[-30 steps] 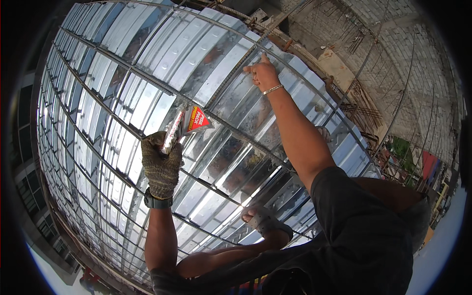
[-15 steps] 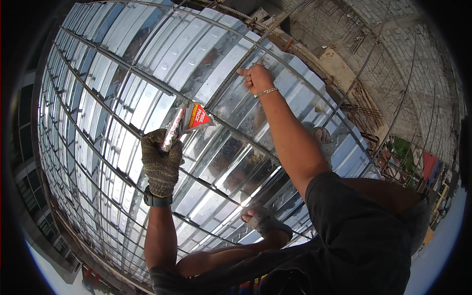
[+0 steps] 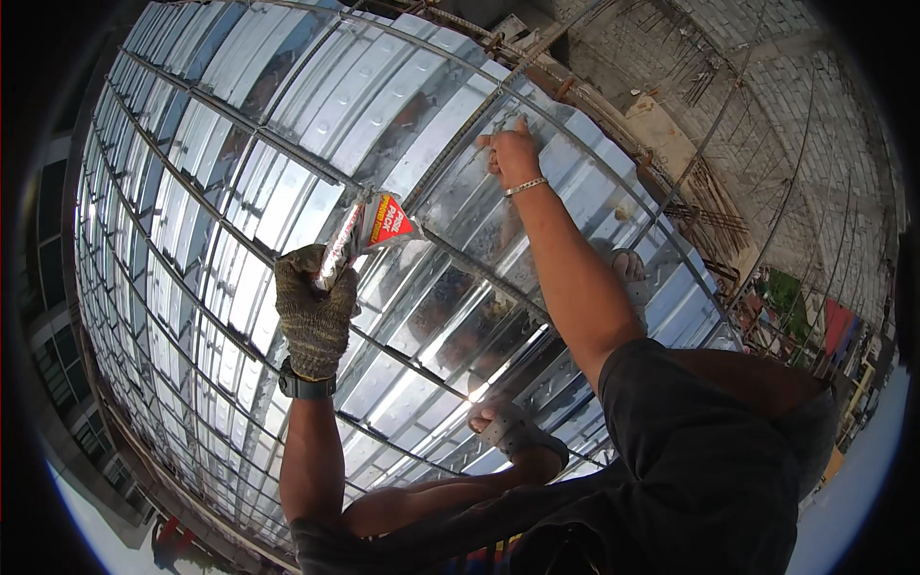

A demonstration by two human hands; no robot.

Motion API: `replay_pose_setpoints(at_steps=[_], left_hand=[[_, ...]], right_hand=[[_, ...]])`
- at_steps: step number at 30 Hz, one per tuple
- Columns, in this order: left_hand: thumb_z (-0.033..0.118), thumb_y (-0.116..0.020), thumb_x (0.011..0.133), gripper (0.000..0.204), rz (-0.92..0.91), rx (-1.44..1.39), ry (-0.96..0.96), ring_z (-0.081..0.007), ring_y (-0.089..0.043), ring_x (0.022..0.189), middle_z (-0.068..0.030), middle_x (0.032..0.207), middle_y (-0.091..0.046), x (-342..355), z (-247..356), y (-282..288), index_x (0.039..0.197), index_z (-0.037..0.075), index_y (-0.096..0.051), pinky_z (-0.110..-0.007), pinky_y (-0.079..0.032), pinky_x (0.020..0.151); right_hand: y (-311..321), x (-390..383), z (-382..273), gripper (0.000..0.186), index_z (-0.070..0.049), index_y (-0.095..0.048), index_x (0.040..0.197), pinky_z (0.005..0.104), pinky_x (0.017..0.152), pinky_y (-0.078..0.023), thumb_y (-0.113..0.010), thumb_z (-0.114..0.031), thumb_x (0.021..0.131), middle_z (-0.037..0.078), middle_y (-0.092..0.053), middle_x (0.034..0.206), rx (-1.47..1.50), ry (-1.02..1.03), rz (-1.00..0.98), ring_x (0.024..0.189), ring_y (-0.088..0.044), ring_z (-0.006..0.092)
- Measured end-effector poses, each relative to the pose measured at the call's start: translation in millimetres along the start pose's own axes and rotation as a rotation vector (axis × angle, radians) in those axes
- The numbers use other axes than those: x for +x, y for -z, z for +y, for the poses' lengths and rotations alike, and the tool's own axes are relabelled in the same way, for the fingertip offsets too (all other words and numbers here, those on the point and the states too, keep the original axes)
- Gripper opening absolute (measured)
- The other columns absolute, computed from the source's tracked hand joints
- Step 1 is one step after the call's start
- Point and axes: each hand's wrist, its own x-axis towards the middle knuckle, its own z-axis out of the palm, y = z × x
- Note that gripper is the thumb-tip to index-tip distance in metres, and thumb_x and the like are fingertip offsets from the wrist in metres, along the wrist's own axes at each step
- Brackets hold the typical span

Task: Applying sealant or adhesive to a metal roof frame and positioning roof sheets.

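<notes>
Left of the frame's centre, the left hand (image 3: 316, 311), in a grey-brown knitted glove, grips a silver plastic packet (image 3: 367, 235) with a red-and-yellow triangular end. At upper centre, the bare right hand (image 3: 513, 156) spreads two digits, others curled, over shiny ribbed metal sheeting (image 3: 374, 81). Upper right, a grey block wall (image 3: 805, 125).
</notes>
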Motion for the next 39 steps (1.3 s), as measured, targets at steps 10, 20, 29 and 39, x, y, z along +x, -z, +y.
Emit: replay_pose_setpoints(at_steps=[10, 20, 29, 39], left_hand=[[0.001, -0.063, 0.075, 0.030, -0.002, 0.081, -0.005, -0.0088, -0.055, 0.060, -0.0074, 0.086, -0.054, -0.1, 1.1, -1.8, 0.097, 0.005, -0.044, -0.021, -0.047, 0.045], [0.000, -0.063, 0.074, 0.030, -0.013, 0.053, -0.108, -0.0088, -0.055, 0.067, -0.0064, 0.089, -0.053, 10.1, -10.4, -5.6, 0.095, 0.005, -0.043, -0.021, -0.048, 0.048], [0.000, -0.062, 0.075, 0.029, 0.005, 0.057, -0.022, -0.0087, -0.055, 0.063, -0.0065, 0.088, -0.054, 0.7, 1.0, 0.0, 0.096, 0.006, -0.044, -0.022, -0.048, 0.047], [0.002, -0.063, 0.076, 0.027, 0.014, 0.152, -0.119, -0.0088, -0.054, 0.065, -0.0066, 0.088, -0.055, 1.4, -5.8, 7.0, 0.095, 0.006, -0.044, -0.022, -0.047, 0.053]], right_hand=[[1.8, 15.4, -4.6, 0.046, -0.010, -0.039, 0.128, 0.0236, 0.034, -0.029, -0.045, -0.024, 0.084, 0.007, -0.054, 0.061, 0.099, -0.170, -0.298, 0.038, -0.033, 0.0090], [23.3, 11.3, -17.3, 0.070, -0.013, -0.025, 0.139, 0.0316, 0.040, -0.040, -0.047, -0.005, 0.074, 0.015, -0.061, 0.079, -0.201, -0.084, -0.124, 0.047, -0.050, 0.0196], [14.3, 3.7, -55.4, 0.065, 0.001, -0.036, 0.130, 0.0400, 0.093, -0.040, -0.051, -0.024, 0.071, 0.024, -0.054, 0.114, -1.498, 0.376, -0.096, 0.107, -0.046, 0.0402], [21.1, 2.9, -56.5, 0.047, 0.005, -0.052, 0.111, 0.0388, 0.089, -0.042, -0.047, -0.023, 0.073, 0.023, -0.057, 0.109, -1.487, 0.387, -0.164, 0.099, -0.052, 0.0422]])
